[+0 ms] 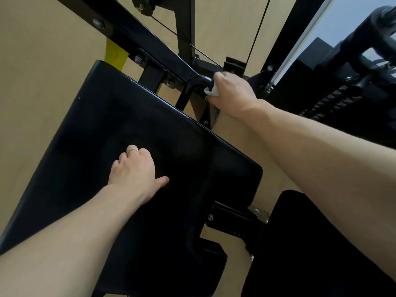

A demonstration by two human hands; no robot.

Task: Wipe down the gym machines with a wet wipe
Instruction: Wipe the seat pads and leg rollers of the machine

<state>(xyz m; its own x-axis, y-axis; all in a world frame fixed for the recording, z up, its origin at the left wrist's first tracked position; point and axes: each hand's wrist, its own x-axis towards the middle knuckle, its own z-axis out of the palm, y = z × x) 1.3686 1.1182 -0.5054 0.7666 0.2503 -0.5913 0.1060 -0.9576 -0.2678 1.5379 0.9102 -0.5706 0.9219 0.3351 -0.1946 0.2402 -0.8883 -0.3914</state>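
A large black padded backrest [102,133] of a gym machine fills the middle of the view. My left hand [135,170] rests flat on the pad, fingers bent, holding nothing. Past the pad's upper right edge, my right hand [231,93] is closed around a curved black handle bar [192,84], pressing a white wet wipe [211,91] against it. Only a small corner of the wipe shows under my fingers.
Black frame beams [150,46] with bolts and thin cables cross the top. A yellow strap [114,53] hangs behind the pad's top. A black seat pad [300,243] lies lower right, more black machine parts [353,82] at right. The floor is tan.
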